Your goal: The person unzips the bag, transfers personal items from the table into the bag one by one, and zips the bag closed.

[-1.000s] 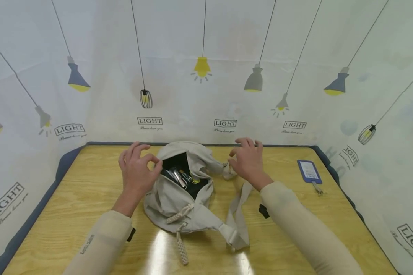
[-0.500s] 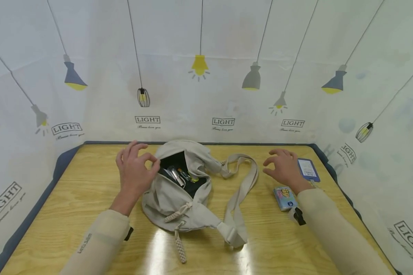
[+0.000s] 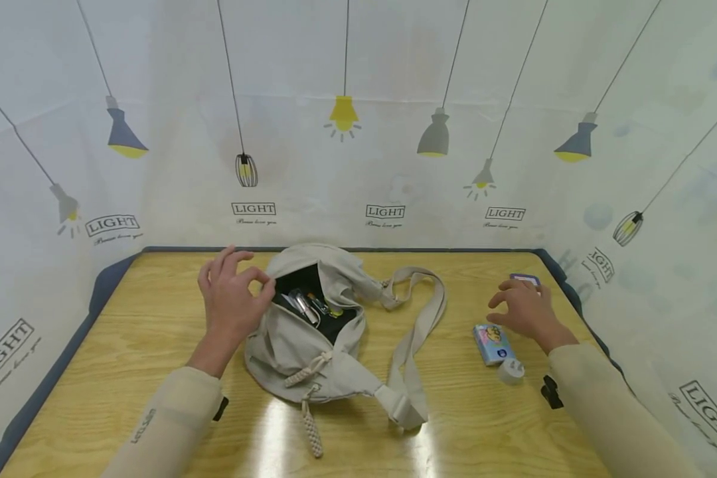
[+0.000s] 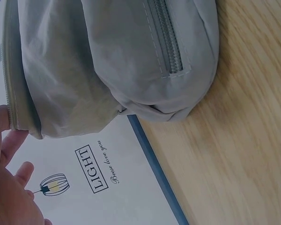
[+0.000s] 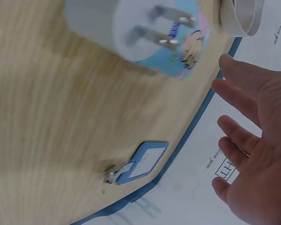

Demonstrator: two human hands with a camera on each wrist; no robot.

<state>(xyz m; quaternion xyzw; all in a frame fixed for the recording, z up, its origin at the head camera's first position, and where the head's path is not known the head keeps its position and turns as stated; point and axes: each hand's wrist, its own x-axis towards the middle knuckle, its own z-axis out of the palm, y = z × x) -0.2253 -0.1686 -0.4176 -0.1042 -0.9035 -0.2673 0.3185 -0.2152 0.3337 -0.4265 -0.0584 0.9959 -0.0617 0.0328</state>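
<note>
A pale grey fabric bag (image 3: pixel 299 342) lies unzipped on the table, showing a dark lining and several small things (image 3: pixel 305 307), some shiny, too small to name. My left hand (image 3: pixel 230 302) pinches the zipped edge of the bag's mouth between thumb and forefinger; the left wrist view shows that zipper edge (image 4: pixel 10 93) at the fingertips. Over the table's right side my right hand (image 3: pixel 526 311) hovers with loosely bent fingers, holding nothing. It partly hides a blue badge holder (image 3: pixel 524 277) with a metal clip (image 5: pixel 111 174). Near it are a blue printed pack (image 3: pixel 491 344) and a white two-prong plug adapter (image 3: pixel 511 372).
The bag's strap (image 3: pixel 415 345) loops out across the table to the right. Braided zipper cords (image 3: pixel 312 428) hang at the bag's front. A dark blue edge (image 3: pixel 394 249) borders the wooden table (image 3: pixel 155 332), with a lamp-printed white sheet (image 3: pixel 311 172) behind.
My right hand has moved right from beside the bag's strap to the badge holder, and the pack and plug adapter have come into view on the table. My left hand keeps its pinch on the bag.
</note>
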